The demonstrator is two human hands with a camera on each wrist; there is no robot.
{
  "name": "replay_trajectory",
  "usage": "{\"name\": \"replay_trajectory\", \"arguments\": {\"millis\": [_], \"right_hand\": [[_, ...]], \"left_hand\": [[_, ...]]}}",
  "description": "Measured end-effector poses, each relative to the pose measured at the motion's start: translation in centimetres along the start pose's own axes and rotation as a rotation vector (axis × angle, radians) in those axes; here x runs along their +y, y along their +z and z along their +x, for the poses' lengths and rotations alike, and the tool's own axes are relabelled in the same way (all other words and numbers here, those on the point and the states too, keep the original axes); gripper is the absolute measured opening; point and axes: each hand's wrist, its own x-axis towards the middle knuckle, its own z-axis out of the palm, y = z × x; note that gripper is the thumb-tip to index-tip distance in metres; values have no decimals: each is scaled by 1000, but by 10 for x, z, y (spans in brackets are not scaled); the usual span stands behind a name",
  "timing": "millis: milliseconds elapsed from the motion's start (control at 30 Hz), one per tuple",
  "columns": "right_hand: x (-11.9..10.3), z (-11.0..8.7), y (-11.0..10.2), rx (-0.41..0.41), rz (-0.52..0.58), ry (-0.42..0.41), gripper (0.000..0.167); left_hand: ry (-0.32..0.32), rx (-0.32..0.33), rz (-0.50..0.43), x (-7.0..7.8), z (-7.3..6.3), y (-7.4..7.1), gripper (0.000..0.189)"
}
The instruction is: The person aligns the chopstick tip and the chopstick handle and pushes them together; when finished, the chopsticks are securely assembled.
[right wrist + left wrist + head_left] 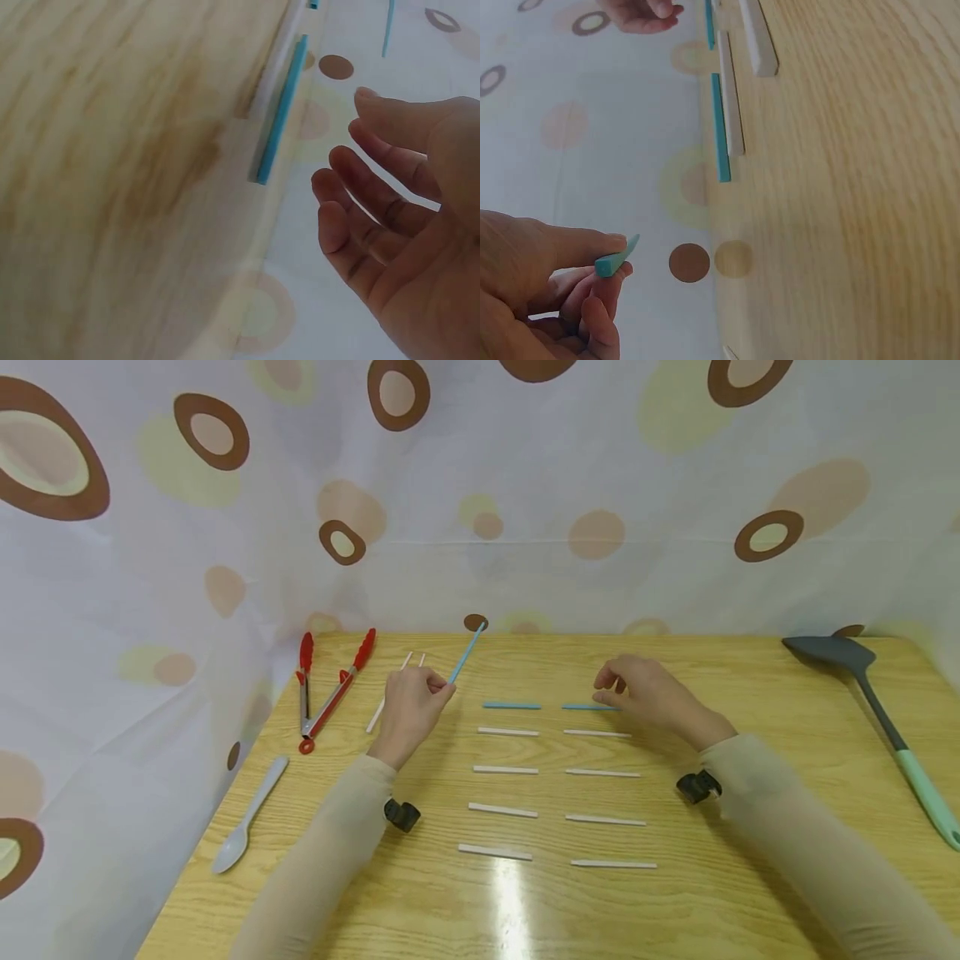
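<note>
Left hand point(408, 712) is pinching a blue stick point(467, 653) aloft by one end — long axis slanting away and rightward — while right hand point(651, 695), farther off, is hovering loosely curled, empty.

A pale curtain point(517, 477) with brown-ringed ovals hangs behind a wood-grained table point(780, 710) bearing a bright glare point(512, 914).

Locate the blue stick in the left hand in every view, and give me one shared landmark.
Head: the blue stick slants up from the left hand, just left of centre.
Left wrist: lower left, pinched at the fingertips.
Right wrist: top edge, right of centre, a thin line.
Shared landmark: the solid brown spot on the patterned cloth.
</note>
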Motion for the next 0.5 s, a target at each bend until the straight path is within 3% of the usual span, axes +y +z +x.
{"name": "replay_trajectory", "arguments": {"millis": [233,500], "right_hand": [[7,-1,8,-55,-1,42,9],[6,-2,7,-71,-16,48,6]], "left_hand": [[-26,-49,109,-15,-6,8,12],[-68,-72,128,-27,-7,11,33]]}}
